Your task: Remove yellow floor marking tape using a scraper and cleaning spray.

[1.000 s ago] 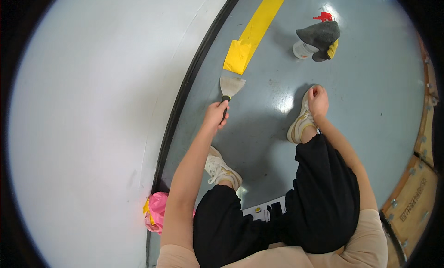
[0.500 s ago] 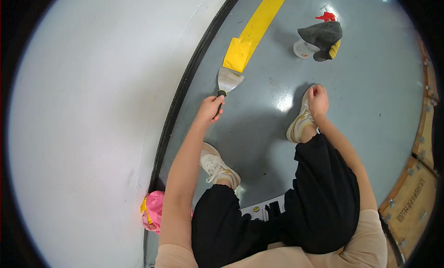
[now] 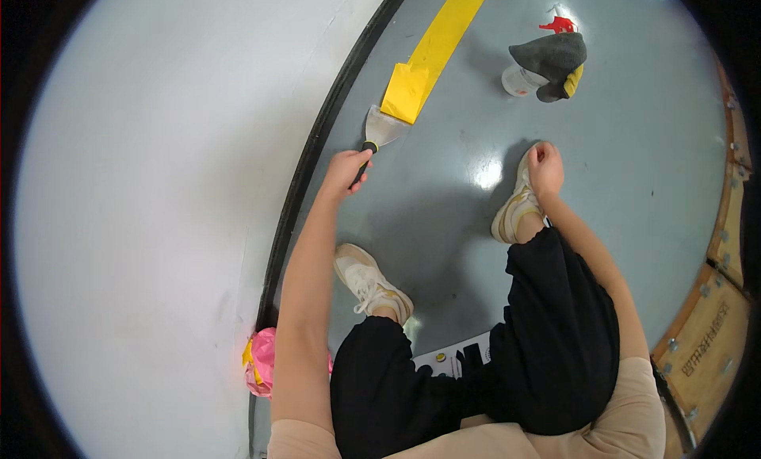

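My left hand [image 3: 346, 171] is closed around the dark handle of a scraper [image 3: 384, 128]. Its wide metal blade lies at the near end of a yellow floor tape strip [image 3: 448, 32], against the edge. That end of the strip is folded back on itself as a loose yellow flap [image 3: 405, 90]. Over my right shoe [image 3: 515, 201], my right hand [image 3: 546, 170] hangs with its fingers curled closed and nothing showing in them.
A spray bottle [image 3: 519, 82] with a red trigger stands at the far right, draped with a dark grey glove [image 3: 551, 59]. A black-edged white wall [image 3: 158, 181] runs along the left. Crumpled pink plastic [image 3: 264, 356] lies beside my left arm. Wooden crates [image 3: 705, 340] line the right.
My left hand has moved left and slightly away from me, and the scraper blade has shifted toward the left corner of the tape's end. My right hand stays put.
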`<state>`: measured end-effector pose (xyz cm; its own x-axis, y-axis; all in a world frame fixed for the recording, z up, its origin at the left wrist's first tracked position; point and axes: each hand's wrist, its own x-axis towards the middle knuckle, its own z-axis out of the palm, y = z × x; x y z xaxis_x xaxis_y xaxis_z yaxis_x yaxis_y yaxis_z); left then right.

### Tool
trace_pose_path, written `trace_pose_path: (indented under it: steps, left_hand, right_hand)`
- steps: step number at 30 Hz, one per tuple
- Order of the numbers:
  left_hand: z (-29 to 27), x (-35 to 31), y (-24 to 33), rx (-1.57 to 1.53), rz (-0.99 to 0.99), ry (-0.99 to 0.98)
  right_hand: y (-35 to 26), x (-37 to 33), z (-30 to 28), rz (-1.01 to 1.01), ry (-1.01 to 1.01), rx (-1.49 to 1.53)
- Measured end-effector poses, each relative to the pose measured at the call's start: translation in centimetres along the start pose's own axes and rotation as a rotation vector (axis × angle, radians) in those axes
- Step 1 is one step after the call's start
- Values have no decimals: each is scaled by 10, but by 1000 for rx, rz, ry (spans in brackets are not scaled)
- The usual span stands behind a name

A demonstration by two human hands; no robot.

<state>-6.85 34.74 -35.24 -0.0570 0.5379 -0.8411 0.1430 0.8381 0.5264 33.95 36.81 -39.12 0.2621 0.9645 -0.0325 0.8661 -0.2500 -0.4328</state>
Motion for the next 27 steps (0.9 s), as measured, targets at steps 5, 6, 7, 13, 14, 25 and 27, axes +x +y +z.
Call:
trace_pose_path:
  steps: [5,6,7,13,14,25,27]
  left_hand:
    - [6,-4,-7,-64,32,31]
    - [9,-4,-8,-71,35,34]
    - [14,-4,-10,-72,35,34]
    - [31,-14,-4,197,199,230]
    - [32,-14,0,250,209,232]
    - [31,15,23,-180,-26,-112]
    - [38,13,17,-231,-32,-105]
  right_hand:
    - [-4,0,0,4,-3,-20]
    - [-4,0,0,13,-2,-25]
    - [-3,0,-1,22,-2,-30]
    - [-3,0,-1,19,3,-18]
    - [-1,0,-1,22,4,-20]
    - [-2,0,-2,3,18,3]
    - [-3,-2,-1,5,18,-14]
